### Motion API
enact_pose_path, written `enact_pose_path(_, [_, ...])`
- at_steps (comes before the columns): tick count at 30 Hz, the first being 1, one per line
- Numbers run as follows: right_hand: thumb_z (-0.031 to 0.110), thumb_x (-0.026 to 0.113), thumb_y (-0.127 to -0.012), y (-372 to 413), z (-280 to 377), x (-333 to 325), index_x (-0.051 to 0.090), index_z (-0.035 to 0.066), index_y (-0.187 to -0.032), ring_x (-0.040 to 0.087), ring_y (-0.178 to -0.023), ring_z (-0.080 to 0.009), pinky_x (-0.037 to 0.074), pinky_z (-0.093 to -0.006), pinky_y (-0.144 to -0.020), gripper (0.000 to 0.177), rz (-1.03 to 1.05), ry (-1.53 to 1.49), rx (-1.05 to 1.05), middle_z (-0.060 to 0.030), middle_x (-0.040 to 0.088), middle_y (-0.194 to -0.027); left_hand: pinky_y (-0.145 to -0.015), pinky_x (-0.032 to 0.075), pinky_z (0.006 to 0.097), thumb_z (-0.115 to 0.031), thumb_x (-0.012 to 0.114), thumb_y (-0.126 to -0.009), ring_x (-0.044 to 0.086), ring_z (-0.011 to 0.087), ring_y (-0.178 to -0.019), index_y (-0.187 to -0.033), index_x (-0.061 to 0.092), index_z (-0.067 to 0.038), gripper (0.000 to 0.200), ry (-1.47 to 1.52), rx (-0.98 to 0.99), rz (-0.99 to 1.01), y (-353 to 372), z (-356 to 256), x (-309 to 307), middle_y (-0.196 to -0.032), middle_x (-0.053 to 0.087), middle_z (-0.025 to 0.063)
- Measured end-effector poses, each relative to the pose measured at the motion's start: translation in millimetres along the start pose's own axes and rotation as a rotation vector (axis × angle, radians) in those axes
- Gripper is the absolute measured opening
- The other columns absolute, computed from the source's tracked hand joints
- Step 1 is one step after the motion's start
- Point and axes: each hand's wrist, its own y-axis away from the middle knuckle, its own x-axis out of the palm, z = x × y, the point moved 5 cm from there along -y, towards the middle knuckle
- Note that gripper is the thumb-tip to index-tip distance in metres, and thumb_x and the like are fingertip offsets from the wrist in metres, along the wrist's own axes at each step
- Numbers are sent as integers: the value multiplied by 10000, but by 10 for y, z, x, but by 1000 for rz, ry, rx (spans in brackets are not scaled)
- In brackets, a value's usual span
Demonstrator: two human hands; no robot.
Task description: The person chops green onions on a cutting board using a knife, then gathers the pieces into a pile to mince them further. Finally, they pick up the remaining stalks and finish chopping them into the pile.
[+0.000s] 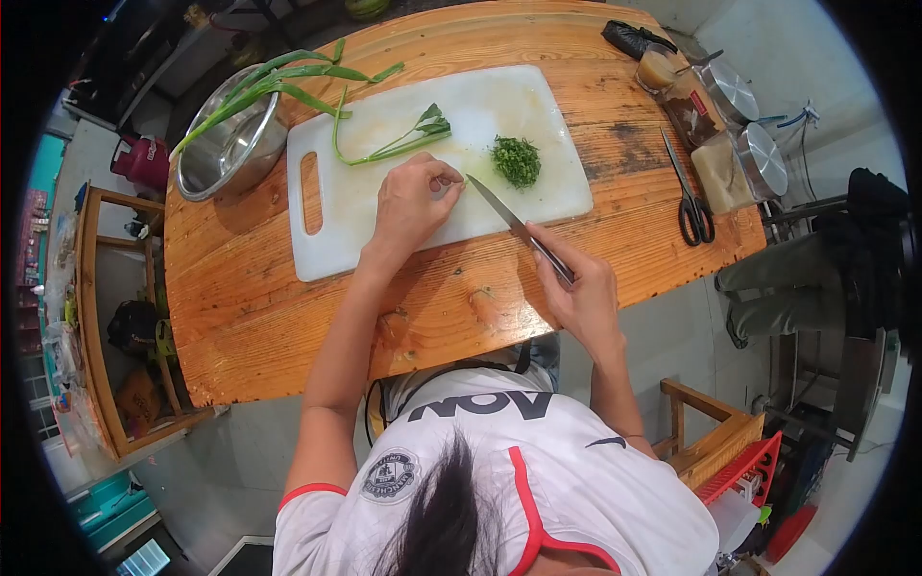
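My right hand (581, 293) is wrapped round the handle of a knife (501, 210), its blade pointing up and left over the white cutting board (331, 252). Close to the knife tip, my left hand (419, 196) is closed with its fingers pinched together above the board. Whatever those fingers hold, if anything, is too small to make out. Just beyond the left hand lies a leafy green herb stalk (384, 152). A small heap of finely chopped greens (516, 161) sits on the board, right of the blade.
At the far left of the wooden table (250, 336) stands a metal bowl (230, 154) with long green onions (259, 88) across its rim. Black-handled scissors (693, 206) lie at the right, beside packets (722, 173) and metal lids (730, 89).
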Motion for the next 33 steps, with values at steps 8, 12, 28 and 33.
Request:
enact_pose_path(8, [100,675,-924,5,-45,-96,724,119,-1237,626,-543,-218,480,-325,-543,318,-96,-64,28,-144,746,-853,-693,489,290,-47,676,-844,656,162,-789,-970,768,-42,156,167,39,-26,-63,-44,-39,-927,732,43])
enact_pose_path(12, [98,681,-923,11,-124,-156,728,114,-1228,653,-574,-200,485,-305,-555,309,-68,-65,135,-152,754,-898,-725,495,295,1,614,-868,679,163,-831,-1012,756,-59,212,171,94,23,-223,-107,-72,-973,749,41])
enact_pose_path(28, [104,691,-928,-102,-117,-246,724,103,-1239,589,-580,-85,445,-263,-540,313,-109,-75,38,-124,751,-843,-707,517,357,-146,778,-811,653,225,-860,-879,772,-110,77,-278,220,-15,-18,-182,-20,-869,658,44])
enact_pose_path(33, [95,687,-925,-83,-108,-170,724,103,-1235,653,-610,-131,479,-286,-562,313,-104,-93,10,-145,758,-899,-733,518,374,-123,763,-822,640,242,-879,-866,745,-98,54,-256,219,10,60,-242,4,-866,640,44])
